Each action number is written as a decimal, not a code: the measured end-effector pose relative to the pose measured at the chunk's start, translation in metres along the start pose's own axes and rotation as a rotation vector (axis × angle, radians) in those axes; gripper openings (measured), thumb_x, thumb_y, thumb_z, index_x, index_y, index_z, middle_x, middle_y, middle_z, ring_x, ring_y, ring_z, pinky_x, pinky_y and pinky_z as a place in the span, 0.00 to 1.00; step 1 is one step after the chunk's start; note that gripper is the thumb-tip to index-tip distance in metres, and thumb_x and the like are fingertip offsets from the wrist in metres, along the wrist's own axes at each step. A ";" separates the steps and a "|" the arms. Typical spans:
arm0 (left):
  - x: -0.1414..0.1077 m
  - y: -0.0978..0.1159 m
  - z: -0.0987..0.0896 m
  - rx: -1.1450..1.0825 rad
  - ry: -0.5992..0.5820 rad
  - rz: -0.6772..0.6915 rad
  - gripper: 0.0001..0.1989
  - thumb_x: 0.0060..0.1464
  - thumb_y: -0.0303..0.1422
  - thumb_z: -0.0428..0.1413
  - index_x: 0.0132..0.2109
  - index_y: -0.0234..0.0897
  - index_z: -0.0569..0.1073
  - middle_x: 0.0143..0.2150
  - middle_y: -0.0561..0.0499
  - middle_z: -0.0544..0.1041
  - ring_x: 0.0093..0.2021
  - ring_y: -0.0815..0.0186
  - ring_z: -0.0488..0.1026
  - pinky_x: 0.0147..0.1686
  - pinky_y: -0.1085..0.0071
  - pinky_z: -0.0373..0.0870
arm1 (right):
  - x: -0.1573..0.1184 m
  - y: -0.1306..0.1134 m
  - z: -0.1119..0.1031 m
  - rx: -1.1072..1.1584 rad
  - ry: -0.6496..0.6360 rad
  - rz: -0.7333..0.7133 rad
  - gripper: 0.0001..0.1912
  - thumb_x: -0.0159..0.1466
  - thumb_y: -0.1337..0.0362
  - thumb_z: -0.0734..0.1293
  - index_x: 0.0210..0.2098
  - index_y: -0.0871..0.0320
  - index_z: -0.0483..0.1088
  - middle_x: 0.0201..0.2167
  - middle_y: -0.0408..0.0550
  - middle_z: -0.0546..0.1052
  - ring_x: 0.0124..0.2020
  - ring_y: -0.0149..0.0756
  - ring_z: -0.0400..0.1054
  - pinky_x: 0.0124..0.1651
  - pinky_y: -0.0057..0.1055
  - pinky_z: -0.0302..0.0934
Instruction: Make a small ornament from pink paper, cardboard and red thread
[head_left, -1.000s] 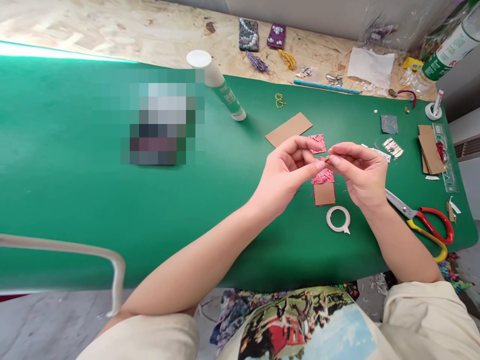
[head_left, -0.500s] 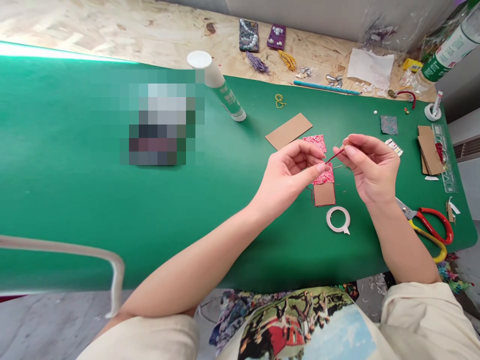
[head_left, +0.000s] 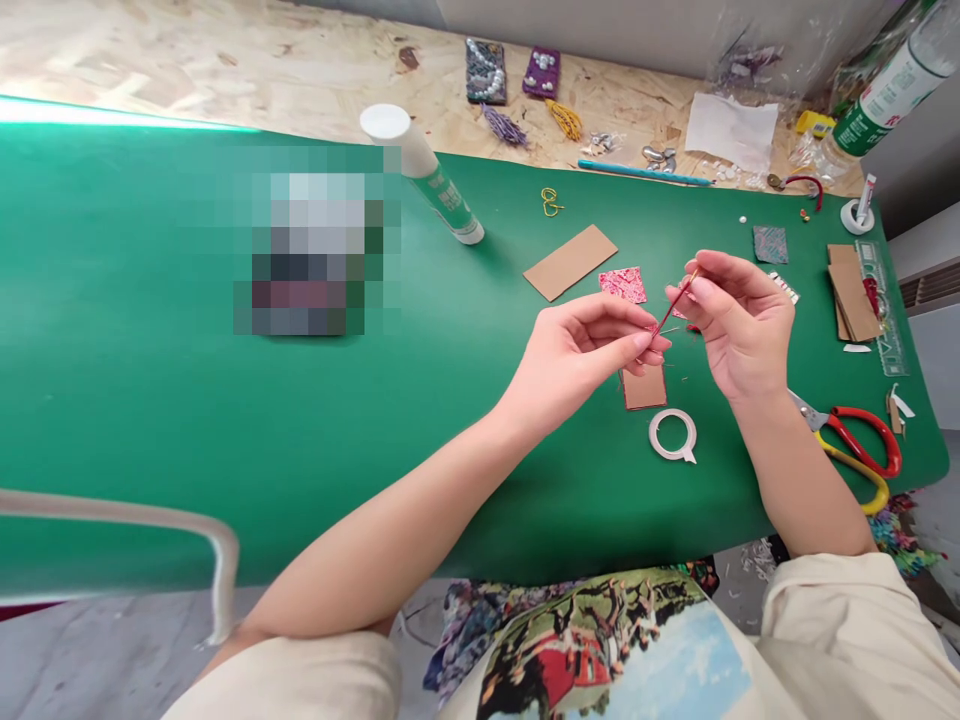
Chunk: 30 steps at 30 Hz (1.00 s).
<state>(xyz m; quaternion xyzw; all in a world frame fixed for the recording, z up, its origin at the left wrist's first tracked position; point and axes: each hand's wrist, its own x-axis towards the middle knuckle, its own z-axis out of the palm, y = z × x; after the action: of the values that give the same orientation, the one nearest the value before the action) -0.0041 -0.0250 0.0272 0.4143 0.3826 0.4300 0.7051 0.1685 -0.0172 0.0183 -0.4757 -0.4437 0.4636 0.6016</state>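
A thin dark red cord (head_left: 675,306) runs slantwise between my two hands, above the green mat. My left hand (head_left: 589,335) pinches its lower end between thumb and fingertips. At the upper end, my right hand (head_left: 739,310) grips it, and a small gold-coloured tip shows at those fingers. Under the hands lies a brown card piece (head_left: 645,388) with red edges, partly covered by my left fingers. A pink patterned fabric square (head_left: 623,284) is just beyond my left hand. Close below sits a roll of white tape (head_left: 652,432).
Scissors with red and yellow handles (head_left: 870,440) lie right of my right forearm. A glue bottle (head_left: 442,190) stands at the back, near a brown card strip (head_left: 571,262) and a blue pencil (head_left: 645,173). More card pieces (head_left: 851,290) lie at the right. A pale curved bar (head_left: 150,510) crosses the left.
My right hand has risen slightly, and the cord now slopes more steeply with more of it showing between my hands. My left hand has barely moved. The whole view has shifted a little.
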 end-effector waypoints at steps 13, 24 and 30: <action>0.003 0.002 0.002 0.028 -0.247 -0.342 0.12 0.40 0.23 0.71 0.32 0.31 0.77 0.30 0.47 0.84 0.33 0.62 0.84 0.31 0.71 0.82 | 0.032 0.017 -0.030 0.032 -0.037 -0.092 0.19 0.52 0.51 0.80 0.41 0.46 0.79 0.43 0.40 0.82 0.57 0.43 0.75 0.61 0.44 0.75; 0.007 -0.001 -0.010 0.833 -0.202 0.252 0.07 0.54 0.32 0.58 0.39 0.34 0.78 0.39 0.46 0.83 0.40 0.61 0.81 0.46 0.62 0.78 | 0.045 0.011 -0.050 -0.002 -0.022 -0.187 0.21 0.53 0.49 0.79 0.45 0.43 0.78 0.49 0.41 0.81 0.64 0.46 0.69 0.65 0.47 0.71; 0.021 -0.009 -0.031 1.354 -0.358 0.360 0.26 0.50 0.35 0.63 0.56 0.32 0.75 0.58 0.37 0.74 0.59 0.46 0.70 0.60 0.47 0.69 | 0.043 0.003 -0.051 0.078 -0.099 -0.185 0.21 0.54 0.51 0.80 0.46 0.42 0.77 0.51 0.39 0.81 0.66 0.46 0.66 0.70 0.51 0.65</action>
<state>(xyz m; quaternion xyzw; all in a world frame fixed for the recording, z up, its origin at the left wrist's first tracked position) -0.0221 -0.0007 0.0043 0.8810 0.3695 0.1337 0.2635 0.2256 0.0174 0.0115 -0.3854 -0.4966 0.4459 0.6372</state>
